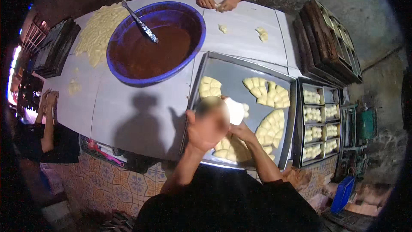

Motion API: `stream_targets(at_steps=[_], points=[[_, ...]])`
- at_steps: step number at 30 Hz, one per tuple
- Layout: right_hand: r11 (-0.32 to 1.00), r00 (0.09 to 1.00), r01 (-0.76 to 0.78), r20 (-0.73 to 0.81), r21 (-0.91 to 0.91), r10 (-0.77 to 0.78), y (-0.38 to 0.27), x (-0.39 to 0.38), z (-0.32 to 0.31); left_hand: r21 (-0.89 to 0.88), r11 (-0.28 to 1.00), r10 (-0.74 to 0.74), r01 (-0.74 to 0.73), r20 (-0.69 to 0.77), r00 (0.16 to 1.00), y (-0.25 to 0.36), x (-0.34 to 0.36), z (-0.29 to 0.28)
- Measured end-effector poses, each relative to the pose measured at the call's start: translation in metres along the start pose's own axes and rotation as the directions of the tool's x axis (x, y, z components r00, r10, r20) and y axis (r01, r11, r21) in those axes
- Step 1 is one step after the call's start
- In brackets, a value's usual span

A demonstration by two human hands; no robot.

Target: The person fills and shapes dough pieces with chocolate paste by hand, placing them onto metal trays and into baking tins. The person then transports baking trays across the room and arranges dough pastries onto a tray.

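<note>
My left hand [201,134] is raised above the near left part of a metal baking tray [291,116], palm up and thumb spread. A round blur covers its fingers, so anything lying there is hidden. Close beside it, my right hand [242,132] grips a smooth, bright white rounded piece [234,111], whose kind I cannot make out. Under and around both hands, the tray holds pale dough pieces pressed together in fan-shaped groups, such as one at the right [270,128] and another at the far side [267,92].
A blue basin [201,38] with brown contents and a metal-handled utensil [139,21] stands left of the tray. Beyond it lies a heap of dough pieces [101,28]. Filled pans [317,122] and stacked pans [313,43] are right. Another person's hands [219,2] work opposite.
</note>
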State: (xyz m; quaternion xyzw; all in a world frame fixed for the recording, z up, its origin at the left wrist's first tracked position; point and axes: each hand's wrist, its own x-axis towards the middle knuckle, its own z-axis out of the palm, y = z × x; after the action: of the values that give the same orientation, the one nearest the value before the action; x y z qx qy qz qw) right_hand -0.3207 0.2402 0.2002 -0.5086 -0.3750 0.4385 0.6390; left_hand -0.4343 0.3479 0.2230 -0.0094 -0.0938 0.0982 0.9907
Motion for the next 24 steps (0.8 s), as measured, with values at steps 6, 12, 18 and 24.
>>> stream_targets(at_steps=[6, 12, 18, 24], points=[[0.924, 0.998, 0.057, -0.003, 0.378, -0.060, 0.022, 0.023, -0.010, 0.996, 0.029, 0.455, 0.083, -0.087, 0.886, 0.175, 0.104, 0.026], [0.939, 0.995, -0.023, -0.082, 0.344, 0.055, 0.033, 0.031, -0.006, 0.617, -0.349, 0.276, 0.706, -0.652, 0.706, 0.272, 0.135, -0.036], [0.959, 0.962, 0.059, -0.271, 0.277, 0.019, 0.029, 0.036, -0.016, 0.615, -0.553, 0.663, 0.562, -0.083, 0.744, 0.149, 0.130, 0.042], [0.855, 0.883, -0.081, -0.361, 0.513, 0.301, 0.007, 0.035, 0.017, 0.802, 0.561, 0.481, 0.205, -0.517, 0.708, 0.037, 0.045, 0.038]])
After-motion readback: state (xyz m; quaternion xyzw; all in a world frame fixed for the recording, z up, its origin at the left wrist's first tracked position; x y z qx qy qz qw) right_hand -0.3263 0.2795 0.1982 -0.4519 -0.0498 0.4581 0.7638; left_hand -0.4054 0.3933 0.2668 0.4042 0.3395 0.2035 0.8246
